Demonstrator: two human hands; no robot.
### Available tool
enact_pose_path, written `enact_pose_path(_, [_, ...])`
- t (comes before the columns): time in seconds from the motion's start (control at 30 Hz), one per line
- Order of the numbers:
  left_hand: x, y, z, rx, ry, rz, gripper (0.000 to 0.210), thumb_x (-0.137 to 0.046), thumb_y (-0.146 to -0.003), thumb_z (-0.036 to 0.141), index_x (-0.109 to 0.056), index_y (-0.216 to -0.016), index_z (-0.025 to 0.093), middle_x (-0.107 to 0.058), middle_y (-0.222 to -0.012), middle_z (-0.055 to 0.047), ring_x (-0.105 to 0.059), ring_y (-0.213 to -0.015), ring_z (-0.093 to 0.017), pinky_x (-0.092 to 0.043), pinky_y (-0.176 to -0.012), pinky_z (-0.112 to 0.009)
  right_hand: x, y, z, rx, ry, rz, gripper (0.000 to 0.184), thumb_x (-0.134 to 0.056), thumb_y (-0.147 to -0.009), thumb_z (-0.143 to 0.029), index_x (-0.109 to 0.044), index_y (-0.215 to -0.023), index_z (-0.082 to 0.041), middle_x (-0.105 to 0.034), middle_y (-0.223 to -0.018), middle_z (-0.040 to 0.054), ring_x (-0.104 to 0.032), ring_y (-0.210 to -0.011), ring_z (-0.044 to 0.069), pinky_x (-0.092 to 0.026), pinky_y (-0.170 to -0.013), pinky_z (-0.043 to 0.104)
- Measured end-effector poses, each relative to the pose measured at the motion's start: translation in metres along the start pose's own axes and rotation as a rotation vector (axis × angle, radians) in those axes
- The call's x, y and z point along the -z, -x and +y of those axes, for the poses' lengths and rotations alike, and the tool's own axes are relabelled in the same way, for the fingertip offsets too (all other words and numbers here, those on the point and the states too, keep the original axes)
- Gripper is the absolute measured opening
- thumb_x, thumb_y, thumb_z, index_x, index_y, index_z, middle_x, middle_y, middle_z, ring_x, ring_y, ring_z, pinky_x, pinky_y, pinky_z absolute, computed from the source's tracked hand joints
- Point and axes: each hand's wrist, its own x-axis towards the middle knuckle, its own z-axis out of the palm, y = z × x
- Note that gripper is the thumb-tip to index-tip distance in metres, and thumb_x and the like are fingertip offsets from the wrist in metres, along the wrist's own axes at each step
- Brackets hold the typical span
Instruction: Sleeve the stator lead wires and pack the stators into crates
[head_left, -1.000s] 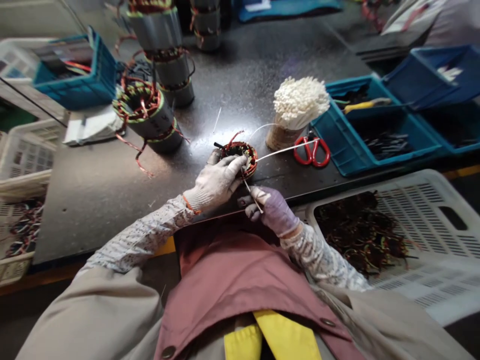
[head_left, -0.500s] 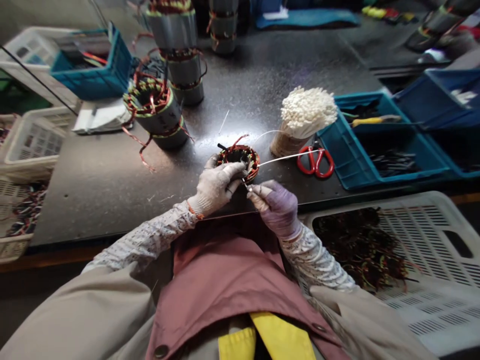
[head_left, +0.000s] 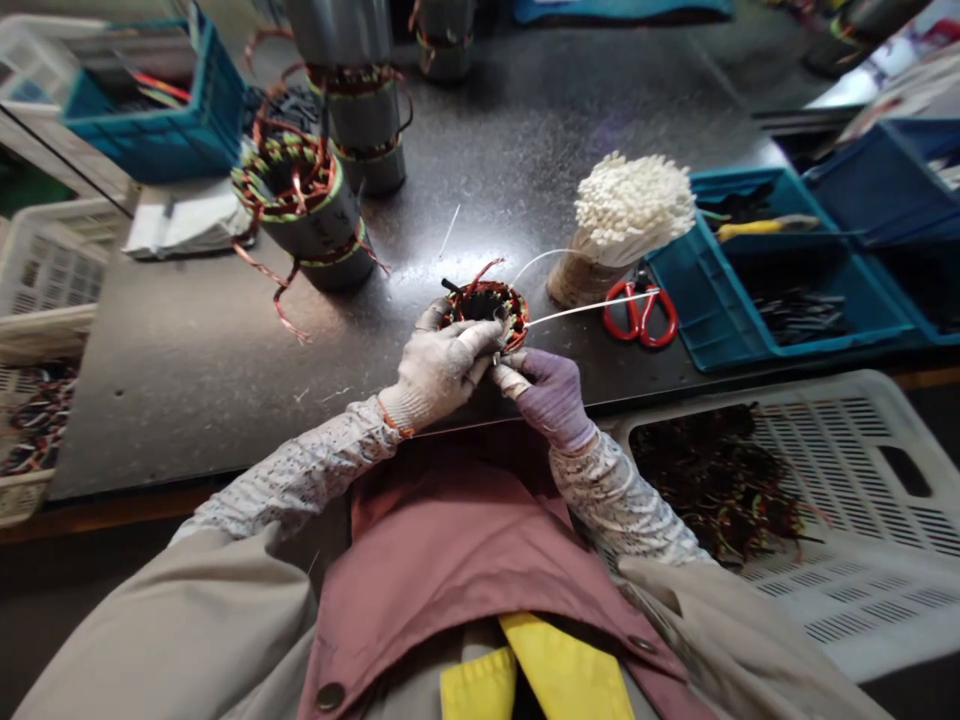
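Observation:
A small motor stator (head_left: 517, 312) with red-brown copper windings stands on the dark bench in front of me. My left hand (head_left: 442, 365), in a whitish glove, is closed on its near left side, with the thumb and fingers over the rim. My right hand (head_left: 551, 395), in a purple glove with pale fingertips, pinches at the stator's near lower edge. A tiny shiny piece shows by its fingertips; what it is, I cannot make out. From the stator's right side a white lacing cord (head_left: 574, 312) stretches out, and another strand loops up behind.
A bundle of white cords (head_left: 634, 200) stands behind red-handled scissors (head_left: 641, 312). Blue bins (head_left: 720, 330) are at right, above a white crate (head_left: 862, 440) of wound parts. Larger stators (head_left: 322, 230) stand at left rear, near a blue bin (head_left: 150, 140) and white baskets (head_left: 52, 265).
My right hand has drawn in closer to the stator's near edge and my left hand. The left hand keeps its hold. The whole view has shifted slightly.

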Motion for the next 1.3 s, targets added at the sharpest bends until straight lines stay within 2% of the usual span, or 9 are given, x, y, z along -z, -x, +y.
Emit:
enact_pose_path(0.1, [0.0, 0.0, 0.0, -0.02, -0.003, 0.006, 0.035, -0.049, -0.09, 0.026, -0.064, -0.121, 0.019, -0.073, -0.117, -0.008, -0.068, -0.107, -0.023, -0.033, -0.116, -0.05, 0.003, 0.006, -0.007, 0.015, -0.01, 0.01, 0.023, -0.064, -0.08, -0.033, -0.069, -0.064, -0.018, -0.061, -0.061, 0.0006, -0.052, -0.056, 0.012, -0.043, -0.058, 0.025])
enact_pose_path(0.33, [-0.001, 0.0, -0.002, -0.031, -0.024, 0.005, 0.033, -0.051, -0.09, 0.027, -0.066, -0.119, 0.02, -0.073, -0.117, -0.008, -0.068, -0.106, -0.024, -0.032, -0.116, -0.053, -0.001, 0.005, -0.007, -0.072, 0.0, -0.003, 0.024, -0.061, -0.079, -0.034, -0.066, -0.061, -0.018, -0.06, -0.057, 0.0004, -0.052, -0.055, 0.013, -0.044, -0.059, 0.026])
enact_pose_path(0.53, [-0.003, 0.0, -0.003, -0.046, -0.005, 0.019, 0.035, -0.049, -0.091, 0.028, -0.066, -0.12, 0.019, -0.073, -0.115, -0.009, -0.067, -0.106, -0.024, -0.031, -0.116, -0.052, 0.0, 0.006, -0.011, -0.01, -0.003, 0.011, 0.025, -0.062, -0.08, -0.035, -0.067, -0.062, -0.019, -0.059, -0.06, 0.0005, -0.05, -0.056, 0.012, -0.043, -0.059, 0.026])
enact_pose_path(0.73, [-0.002, -0.001, -0.004, -0.059, 0.002, 0.013, 0.033, -0.048, -0.092, 0.028, -0.066, -0.119, 0.02, -0.073, -0.115, -0.008, -0.067, -0.106, -0.023, -0.031, -0.116, -0.051, -0.005, -0.002, 0.002, -0.097, 0.061, -0.02, 0.043, -0.058, -0.084, -0.049, -0.06, -0.057, -0.016, -0.049, -0.052, -0.0015, -0.042, -0.053, 0.011, -0.034, -0.053, 0.024])
enact_pose_path(0.83, [-0.003, -0.001, -0.007, -0.094, 0.0, 0.04, 0.034, -0.048, -0.091, 0.027, -0.066, -0.118, 0.018, -0.073, -0.113, -0.01, -0.068, -0.104, -0.023, -0.034, -0.114, -0.05, 0.001, 0.0, 0.003, 0.05, 0.355, -0.02, 0.041, -0.055, -0.089, -0.049, -0.065, -0.064, -0.017, -0.057, -0.059, 0.0021, -0.046, -0.056, 0.013, -0.033, -0.055, 0.026])
enact_pose_path(0.97, [-0.002, -0.002, -0.01, -0.128, 0.009, 0.012, 0.036, -0.053, -0.088, 0.024, -0.064, -0.121, 0.018, -0.072, -0.116, -0.01, -0.068, -0.106, -0.024, -0.035, -0.114, -0.049, 0.012, -0.011, -0.005, 0.269, 0.748, 0.005, 0.037, -0.053, -0.092, -0.047, -0.071, -0.092, -0.015, -0.069, -0.083, 0.0108, -0.055, -0.064, 0.016, -0.03, -0.057, 0.029])
enact_pose_path(1.1, [-0.002, -0.002, -0.01, -0.092, 0.018, -0.01, 0.038, -0.054, -0.087, 0.026, -0.063, -0.123, 0.02, -0.072, -0.117, -0.009, -0.067, -0.108, -0.024, -0.031, -0.116, -0.052, 0.017, -0.028, -0.012, 0.413, 0.881, -0.199, 0.035, -0.045, -0.094, -0.038, -0.069, -0.085, -0.015, -0.068, -0.076, 0.0091, -0.051, -0.057, 0.014, -0.021, -0.053, 0.03])
enact_pose_path(1.23, [-0.002, -0.004, -0.01, -0.045, 0.043, -0.013, 0.035, -0.05, -0.092, 0.03, -0.064, -0.122, 0.021, -0.074, -0.112, -0.008, -0.068, -0.105, -0.022, -0.034, -0.115, -0.047, 0.037, -0.006, -0.029, 0.471, 0.689, -0.374, 0.027, -0.053, -0.085, -0.037, -0.066, -0.072, -0.019, -0.065, -0.063, 0.0067, -0.047, -0.052, 0.014, -0.02, -0.05, 0.03])
enact_pose_path(1.3, [-0.001, -0.005, -0.011, -0.054, 0.05, -0.03, 0.036, -0.049, -0.093, 0.031, -0.063, -0.125, 0.022, -0.074, -0.113, -0.007, -0.067, -0.106, -0.021, -0.035, -0.114, -0.046, 0.049, 0.011, -0.039, 0.335, 0.454, -0.357, 0.021, -0.062, -0.079, -0.041, -0.065, -0.069, -0.022, -0.065, -0.063, 0.0059, -0.05, -0.055, 0.015, -0.028, -0.05, 0.029])
